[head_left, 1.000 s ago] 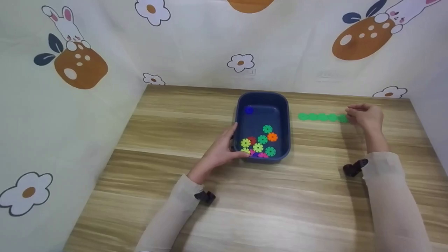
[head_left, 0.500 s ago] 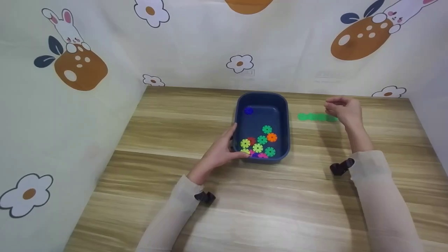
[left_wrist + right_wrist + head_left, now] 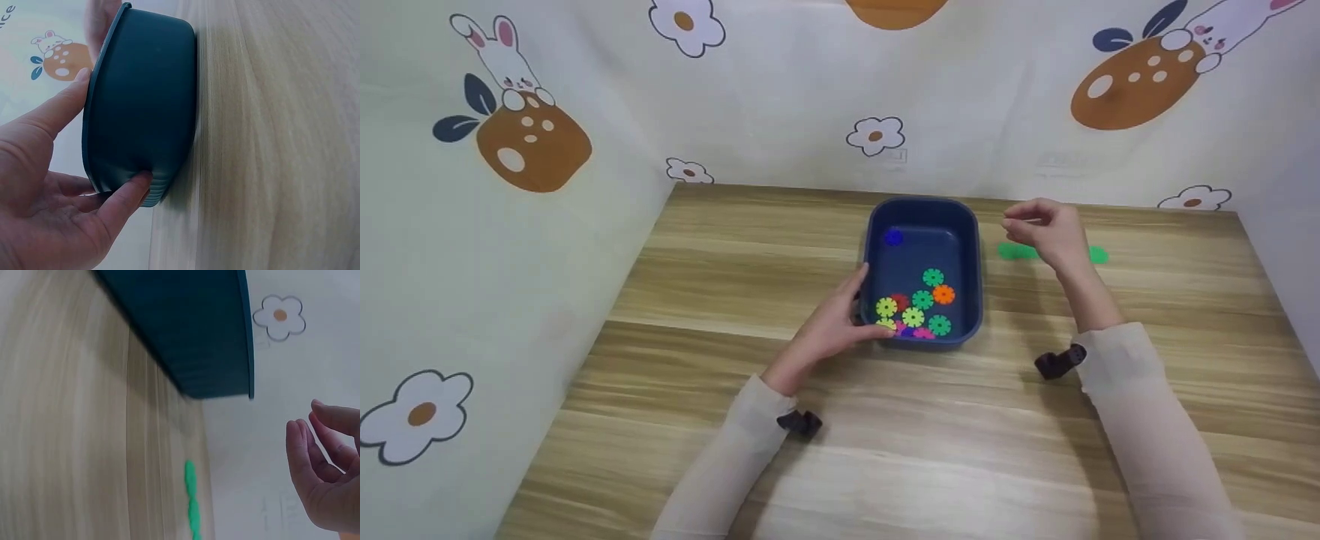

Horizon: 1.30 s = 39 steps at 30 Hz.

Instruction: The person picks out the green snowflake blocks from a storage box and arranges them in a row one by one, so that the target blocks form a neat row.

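My left hand holds a dark blue plastic bin at its near left corner. In the left wrist view, the thumb lies at the rim and other fingers press the outer wall. Inside the bin are several notched plastic discs, among them a green disc, an orange disc, a yellow disc and a blue disc. My right hand is over a row of green discs, hiding its middle. Its fingers are loosely bent, with a gap from the thumb and nothing between them.
The wood-grain table ends at a pale curtain with printed rabbits and flowers at the back and sides. Each sleeve has a small black camera at the wrist, such as the right one.
My right hand has moved left along the green row, from its right end toward the bin, uncovering the row's right end. The left hand and the bin have stayed in place.
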Each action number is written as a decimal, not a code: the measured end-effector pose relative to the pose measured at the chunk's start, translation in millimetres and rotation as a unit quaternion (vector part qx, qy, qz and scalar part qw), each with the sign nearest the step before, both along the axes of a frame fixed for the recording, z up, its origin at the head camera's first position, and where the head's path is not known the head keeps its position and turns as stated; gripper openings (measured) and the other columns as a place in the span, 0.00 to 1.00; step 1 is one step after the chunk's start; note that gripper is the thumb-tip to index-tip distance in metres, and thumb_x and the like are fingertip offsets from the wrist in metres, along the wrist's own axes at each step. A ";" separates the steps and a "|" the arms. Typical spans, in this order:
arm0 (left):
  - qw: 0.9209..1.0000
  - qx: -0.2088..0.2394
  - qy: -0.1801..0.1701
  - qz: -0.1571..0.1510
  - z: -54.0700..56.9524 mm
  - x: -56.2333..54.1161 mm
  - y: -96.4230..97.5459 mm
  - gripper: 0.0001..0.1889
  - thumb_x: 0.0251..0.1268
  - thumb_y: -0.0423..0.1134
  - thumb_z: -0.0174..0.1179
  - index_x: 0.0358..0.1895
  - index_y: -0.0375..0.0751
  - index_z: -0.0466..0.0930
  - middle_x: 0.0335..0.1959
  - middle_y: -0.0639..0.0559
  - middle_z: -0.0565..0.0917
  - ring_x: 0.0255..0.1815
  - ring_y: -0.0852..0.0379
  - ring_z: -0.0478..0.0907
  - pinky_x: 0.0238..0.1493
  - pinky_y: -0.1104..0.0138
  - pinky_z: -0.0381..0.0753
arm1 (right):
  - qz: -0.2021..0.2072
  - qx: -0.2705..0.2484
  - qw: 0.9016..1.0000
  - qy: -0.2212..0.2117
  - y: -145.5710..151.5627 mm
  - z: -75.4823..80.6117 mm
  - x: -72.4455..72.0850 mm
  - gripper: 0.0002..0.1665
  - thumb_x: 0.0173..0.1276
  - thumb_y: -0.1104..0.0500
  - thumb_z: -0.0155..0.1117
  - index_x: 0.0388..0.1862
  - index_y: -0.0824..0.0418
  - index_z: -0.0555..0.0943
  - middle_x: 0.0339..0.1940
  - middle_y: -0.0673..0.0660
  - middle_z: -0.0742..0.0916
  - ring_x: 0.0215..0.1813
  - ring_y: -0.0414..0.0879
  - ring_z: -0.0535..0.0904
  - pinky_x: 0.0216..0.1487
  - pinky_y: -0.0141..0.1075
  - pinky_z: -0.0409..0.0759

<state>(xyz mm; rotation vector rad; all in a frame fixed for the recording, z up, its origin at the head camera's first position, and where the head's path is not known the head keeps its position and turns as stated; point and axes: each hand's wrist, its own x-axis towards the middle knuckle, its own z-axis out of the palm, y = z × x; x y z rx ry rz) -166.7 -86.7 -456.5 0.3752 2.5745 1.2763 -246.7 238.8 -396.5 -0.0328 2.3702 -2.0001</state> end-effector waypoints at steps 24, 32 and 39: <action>1.000 0.019 0.002 0.001 -2.5 0.3 -1.0 0.56 0.54 0.51 0.75 0.81 0.45 0.46 0.82 0.41 0.52 0.80 0.42 0.55 0.80 0.49 0.58 | 0.108 0.137 0.985 0.009 -85.2 -33.5 7.9 0.14 0.67 0.59 0.69 0.47 0.66 0.84 0.45 0.61 0.89 0.37 0.36 0.82 0.42 0.25 0.84; 1.000 0.012 0.000 0.001 -1.3 0.8 -0.1 0.56 0.54 0.51 0.74 0.81 0.46 0.46 0.82 0.41 0.53 0.81 0.43 0.54 0.80 0.49 0.57 | 0.179 0.190 0.965 -0.038 -97.8 -40.9 9.9 0.16 0.69 0.60 0.67 0.53 0.65 0.83 0.50 0.64 0.87 0.44 0.47 0.82 0.45 0.32 0.85; 1.000 0.022 -0.001 -0.005 -0.9 0.5 -0.5 0.55 0.56 0.48 0.74 0.81 0.44 0.46 0.82 0.41 0.52 0.81 0.43 0.53 0.81 0.50 0.56 | 0.221 0.253 0.940 -0.060 -103.3 -45.7 10.2 0.23 0.60 0.72 0.68 0.56 0.68 0.81 0.56 0.67 0.85 0.58 0.59 0.81 0.62 0.49 0.81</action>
